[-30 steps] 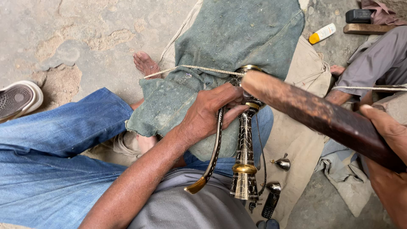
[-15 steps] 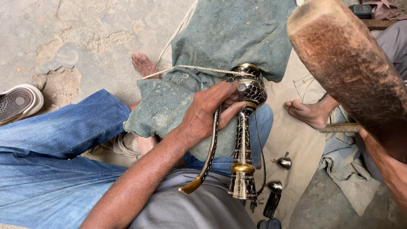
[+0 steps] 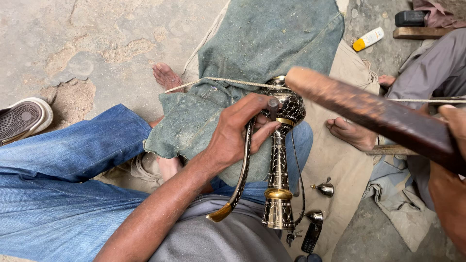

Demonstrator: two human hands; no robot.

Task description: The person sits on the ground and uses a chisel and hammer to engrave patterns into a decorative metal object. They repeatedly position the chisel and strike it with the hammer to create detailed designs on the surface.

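Grip steady, mallet poised over the brass vessel

Left hand (image 3: 238, 133) closes around a small punch (image 3: 273, 107) and the curved handle (image 3: 242, 170), pressing both against the engraved brass vessel (image 3: 280, 160) lying across the lap on green cloth (image 3: 252, 53). Right hand (image 3: 449, 194), wrapped around it, holds the wooden mallet (image 3: 374, 114) just above the punch; the next strike looks to need a square hit on the punch head

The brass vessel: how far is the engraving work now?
Done: dark engraved pattern already covers the brass vessel along stem and bulb. In hand: the left hand pins a small punch on the bulb, while the right hand holds a wooden mallet above it. Left: cannot tell; the far side is hidden.
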